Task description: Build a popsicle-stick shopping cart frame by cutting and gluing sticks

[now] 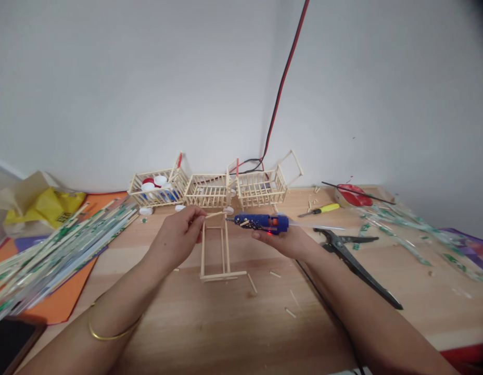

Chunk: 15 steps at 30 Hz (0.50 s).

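Observation:
My right hand [284,240] is wrapped round a blue hot glue gun [261,223] with a red light glowing on it. The gun's nozzle points left, at the upper right corner of a small wooden stick frame [226,250] on the table. My left hand [182,229] pinches a short wooden stick [215,214] at the frame's top left corner. A clear glue stick [319,225] sticks out of the gun's back end. Whether the nozzle touches the wood I cannot tell.
Several wooden stick carts [208,191] stand along the wall, one holding bottle caps [159,181]. Wrapped chopsticks [70,245] lie left, a phone [15,338] at the lower left. Pliers [353,263], a yellow-handled screwdriver [327,208] and plastic wrappers [401,242] lie right.

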Each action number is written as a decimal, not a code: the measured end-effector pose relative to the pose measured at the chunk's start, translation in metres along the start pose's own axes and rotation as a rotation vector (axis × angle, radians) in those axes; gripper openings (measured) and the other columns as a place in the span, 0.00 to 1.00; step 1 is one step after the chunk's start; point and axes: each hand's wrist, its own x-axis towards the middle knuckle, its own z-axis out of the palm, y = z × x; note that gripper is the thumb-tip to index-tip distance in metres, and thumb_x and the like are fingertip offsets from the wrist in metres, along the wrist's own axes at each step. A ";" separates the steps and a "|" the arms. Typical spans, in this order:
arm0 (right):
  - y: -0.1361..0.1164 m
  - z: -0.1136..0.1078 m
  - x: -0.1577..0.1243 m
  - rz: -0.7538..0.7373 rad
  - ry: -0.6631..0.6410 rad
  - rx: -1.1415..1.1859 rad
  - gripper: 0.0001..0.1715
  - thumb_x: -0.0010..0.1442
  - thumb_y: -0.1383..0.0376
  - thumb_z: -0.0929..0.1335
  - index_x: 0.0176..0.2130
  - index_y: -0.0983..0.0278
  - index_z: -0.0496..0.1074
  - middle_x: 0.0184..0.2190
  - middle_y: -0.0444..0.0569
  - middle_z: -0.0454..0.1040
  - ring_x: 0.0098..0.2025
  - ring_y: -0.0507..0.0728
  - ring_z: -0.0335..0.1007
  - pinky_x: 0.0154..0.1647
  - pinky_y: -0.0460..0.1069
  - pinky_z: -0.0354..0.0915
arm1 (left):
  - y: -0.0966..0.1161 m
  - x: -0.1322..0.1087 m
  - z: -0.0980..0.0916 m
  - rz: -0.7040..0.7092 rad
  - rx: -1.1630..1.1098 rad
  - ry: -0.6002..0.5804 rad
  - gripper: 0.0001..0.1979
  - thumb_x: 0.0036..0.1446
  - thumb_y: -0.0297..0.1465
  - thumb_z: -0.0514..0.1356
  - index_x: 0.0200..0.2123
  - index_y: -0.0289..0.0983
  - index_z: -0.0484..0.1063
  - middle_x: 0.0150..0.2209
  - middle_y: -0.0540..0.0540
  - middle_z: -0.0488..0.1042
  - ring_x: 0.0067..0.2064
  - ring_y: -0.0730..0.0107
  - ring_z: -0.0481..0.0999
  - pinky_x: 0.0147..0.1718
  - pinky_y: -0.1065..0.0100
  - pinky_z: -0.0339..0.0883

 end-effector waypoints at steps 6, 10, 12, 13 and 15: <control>-0.001 -0.002 -0.002 0.072 -0.004 -0.050 0.23 0.53 0.50 0.68 0.41 0.62 0.76 0.32 0.47 0.78 0.34 0.57 0.73 0.32 0.48 0.68 | 0.003 0.000 -0.002 -0.002 0.016 -0.005 0.10 0.60 0.36 0.49 0.33 0.40 0.68 0.19 0.54 0.70 0.25 0.69 0.70 0.29 0.69 0.58; -0.005 -0.008 -0.002 0.050 0.036 -0.037 0.21 0.54 0.52 0.68 0.44 0.60 0.75 0.36 0.47 0.78 0.38 0.59 0.74 0.36 0.49 0.69 | 0.003 0.000 -0.003 0.001 0.020 0.006 0.10 0.60 0.35 0.49 0.32 0.40 0.67 0.19 0.54 0.70 0.25 0.69 0.70 0.29 0.68 0.58; -0.010 -0.010 -0.003 0.030 0.063 -0.047 0.20 0.54 0.53 0.67 0.44 0.59 0.75 0.37 0.46 0.78 0.39 0.60 0.74 0.38 0.50 0.70 | 0.002 0.000 -0.002 0.009 0.016 0.016 0.10 0.60 0.35 0.48 0.32 0.40 0.66 0.19 0.54 0.70 0.25 0.69 0.70 0.29 0.68 0.58; -0.012 -0.011 -0.004 0.013 0.069 -0.047 0.20 0.54 0.53 0.67 0.44 0.59 0.75 0.38 0.46 0.78 0.40 0.60 0.74 0.39 0.50 0.70 | 0.002 0.000 -0.001 0.014 0.011 0.021 0.10 0.60 0.35 0.48 0.32 0.40 0.66 0.19 0.54 0.70 0.25 0.69 0.70 0.29 0.68 0.58; -0.019 -0.010 -0.004 -0.014 0.070 -0.033 0.20 0.54 0.54 0.67 0.45 0.59 0.75 0.38 0.46 0.78 0.40 0.60 0.73 0.39 0.50 0.70 | 0.000 0.000 0.000 0.013 -0.004 0.031 0.10 0.60 0.34 0.48 0.32 0.39 0.66 0.20 0.54 0.70 0.25 0.70 0.70 0.29 0.68 0.59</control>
